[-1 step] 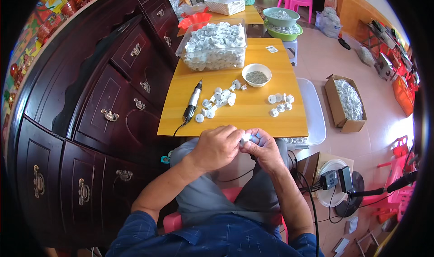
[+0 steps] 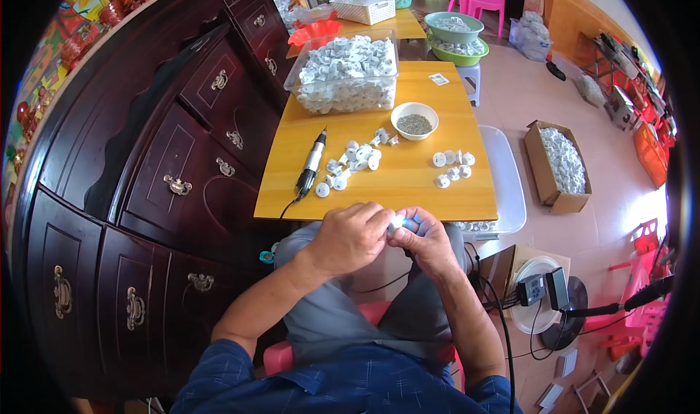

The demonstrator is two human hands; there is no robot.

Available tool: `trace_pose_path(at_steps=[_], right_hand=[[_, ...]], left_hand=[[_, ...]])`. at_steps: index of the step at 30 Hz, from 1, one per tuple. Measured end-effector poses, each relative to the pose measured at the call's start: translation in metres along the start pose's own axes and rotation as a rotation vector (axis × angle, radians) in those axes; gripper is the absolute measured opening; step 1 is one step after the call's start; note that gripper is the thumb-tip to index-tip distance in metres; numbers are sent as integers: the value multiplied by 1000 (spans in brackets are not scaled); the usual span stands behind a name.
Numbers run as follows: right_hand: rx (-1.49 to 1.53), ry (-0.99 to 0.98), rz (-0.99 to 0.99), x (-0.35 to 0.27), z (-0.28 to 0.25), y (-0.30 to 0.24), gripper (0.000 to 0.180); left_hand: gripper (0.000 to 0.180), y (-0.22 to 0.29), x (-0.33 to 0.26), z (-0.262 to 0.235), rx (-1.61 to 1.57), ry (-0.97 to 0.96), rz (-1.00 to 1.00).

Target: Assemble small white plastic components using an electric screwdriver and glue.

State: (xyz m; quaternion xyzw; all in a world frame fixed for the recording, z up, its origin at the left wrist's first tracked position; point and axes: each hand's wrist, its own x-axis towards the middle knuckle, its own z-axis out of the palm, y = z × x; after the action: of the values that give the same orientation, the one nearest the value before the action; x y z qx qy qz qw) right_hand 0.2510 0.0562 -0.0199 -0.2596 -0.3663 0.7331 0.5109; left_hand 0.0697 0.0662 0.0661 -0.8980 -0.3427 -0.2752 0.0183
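Note:
Just off the table's near edge, my left hand and my right hand meet, fingers closed round a small white plastic part. Most of the part is hidden behind the fingertips. Beyond my left hand lies a loose cluster of similar white round parts on the yellow table. A smaller group of these parts sits farther right. Left of the cluster rests a pen-shaped electric screwdriver, silver and black, its cord running off the near edge. A white bowl holds small grey metal pieces, probably screws.
A clear plastic bin heaped with white parts stands at the table's far left. Dark wooden drawers line the left side. On the right are a cardboard box of parts, stacked basins and a lidded tub.

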Motion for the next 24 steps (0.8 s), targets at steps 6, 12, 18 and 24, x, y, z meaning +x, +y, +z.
trace_pose_path(at_steps=[6,12,18,24], right_hand=[[-3,-1,-5,-1,6,3,28],[72,9,-37,-1,7,6,26],[280,20,-53,0,14,0,27],[340,-21,-53,0,11,7,25]], left_hand=[[23,-7,-7,6,15,3,42],[33,-6,-3,4,-52,2,13],[65,10,4,2,-129,134,-28],[80,8,-4,19,-84,203,49]])
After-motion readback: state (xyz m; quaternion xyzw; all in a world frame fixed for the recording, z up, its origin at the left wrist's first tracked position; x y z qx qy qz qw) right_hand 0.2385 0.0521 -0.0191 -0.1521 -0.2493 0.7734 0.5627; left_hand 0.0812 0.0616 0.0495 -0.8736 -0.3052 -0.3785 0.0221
